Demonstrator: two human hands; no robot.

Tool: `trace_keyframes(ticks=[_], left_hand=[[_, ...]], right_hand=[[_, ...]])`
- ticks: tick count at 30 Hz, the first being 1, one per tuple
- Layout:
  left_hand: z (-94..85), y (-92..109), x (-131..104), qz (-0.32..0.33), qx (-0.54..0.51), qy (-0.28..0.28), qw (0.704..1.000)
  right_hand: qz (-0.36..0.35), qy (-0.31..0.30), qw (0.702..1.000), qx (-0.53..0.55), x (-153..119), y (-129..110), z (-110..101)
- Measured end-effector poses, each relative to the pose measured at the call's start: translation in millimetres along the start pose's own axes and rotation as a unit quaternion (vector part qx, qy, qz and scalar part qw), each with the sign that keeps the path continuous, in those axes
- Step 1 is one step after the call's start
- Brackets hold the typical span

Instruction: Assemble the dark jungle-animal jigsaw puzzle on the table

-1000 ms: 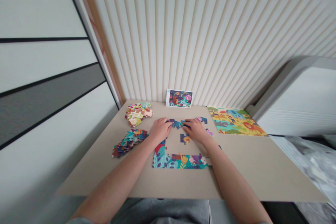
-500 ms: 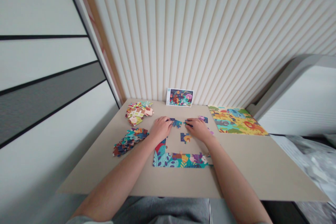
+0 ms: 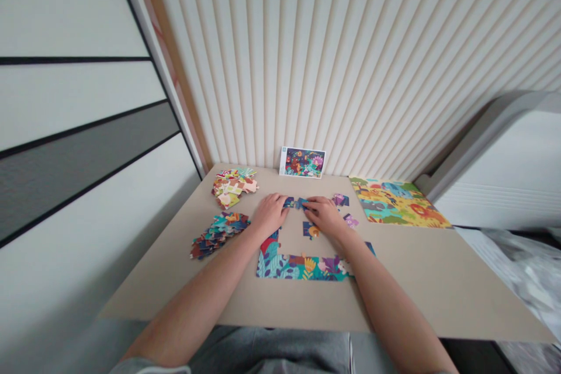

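My left hand (image 3: 270, 214) is closed at the top left of a partly laid jigsaw border, its fingertips on a dark blue puzzle piece (image 3: 289, 203). Just right of it, the fingers of my right hand (image 3: 324, 214) pinch another blue puzzle piece (image 3: 301, 203). The two pieces lie close together; whether they interlock I cannot tell. Below my right hand lies a loose piece with an orange shape (image 3: 311, 230). Joined border pieces (image 3: 298, 267) run along the bottom and up the left side, partly covered by my forearms.
Two piles of pieces, one multicoloured dark (image 3: 220, 235) and one lighter (image 3: 231, 188), lie on the left. A picture card (image 3: 302, 162) stands at the back against pleated panelling. Purple pieces (image 3: 340, 200) sit right. A yellow animal puzzle (image 3: 398, 203) lies far right on the table (image 3: 442, 280).
My right hand has moved left with its blue piece, closing the gap towards the piece under my left hand. My left hand stays nearly in place.
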State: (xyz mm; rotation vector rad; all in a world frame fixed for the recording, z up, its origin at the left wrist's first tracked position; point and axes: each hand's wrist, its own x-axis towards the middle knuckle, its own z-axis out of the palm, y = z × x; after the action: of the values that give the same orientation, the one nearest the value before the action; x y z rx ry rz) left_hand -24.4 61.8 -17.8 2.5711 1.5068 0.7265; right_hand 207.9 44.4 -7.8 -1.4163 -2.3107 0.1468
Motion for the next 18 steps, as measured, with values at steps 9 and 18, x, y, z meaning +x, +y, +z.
trace_keyframes(ticks=[9, 18], left_hand=[[-0.4, -0.5, -0.6, 0.009, 0.004, -0.002, 1.000], [-2.9, 1.9, -1.5, 0.033, 0.022, 0.006, 0.999]], right_hand=[[-0.043, -0.007, 0.999, -0.015, 11.4, 4.2, 7.5], [-0.058, -0.025, 0.996, -0.065, 14.1, 0.9, 0.6]])
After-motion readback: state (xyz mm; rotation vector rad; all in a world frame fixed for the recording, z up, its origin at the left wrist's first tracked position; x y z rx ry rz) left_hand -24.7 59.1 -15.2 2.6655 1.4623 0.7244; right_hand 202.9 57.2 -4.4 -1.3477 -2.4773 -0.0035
